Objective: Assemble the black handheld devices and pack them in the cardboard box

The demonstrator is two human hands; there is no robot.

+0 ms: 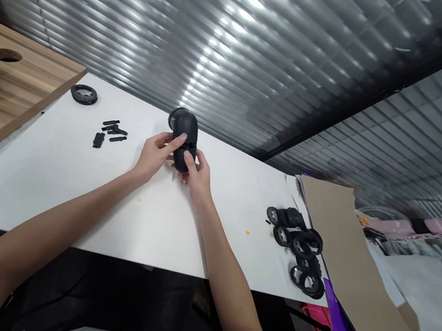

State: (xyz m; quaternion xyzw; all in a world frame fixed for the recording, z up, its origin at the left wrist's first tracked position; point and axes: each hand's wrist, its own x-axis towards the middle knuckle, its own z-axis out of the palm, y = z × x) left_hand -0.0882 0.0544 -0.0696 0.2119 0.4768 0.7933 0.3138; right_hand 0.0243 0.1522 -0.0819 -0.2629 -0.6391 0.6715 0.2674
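Note:
A black, rounded, bottle-shaped part (184, 125) with a round rim at its far end is held above the white table, tilted slightly. My left hand (155, 154) grips it from the left side, the thumb across its middle. From the near end my right hand (199, 179) closes on its lower part, the thumb pressed on the front and other fingers curled behind. A slotted or uneven band crosses the part between the two thumbs; its details are too small to tell. My fingers hide some of its underside.
On the white table (162, 219) lie several small black strips (116, 129), black rings (84, 95) at the far left and a cluster of black rings (302, 245) on the right. A wooden board (34, 72) bears dark objects. A corrugated metal wall (200, 34) borders the table; cardboard (338, 247) stands right.

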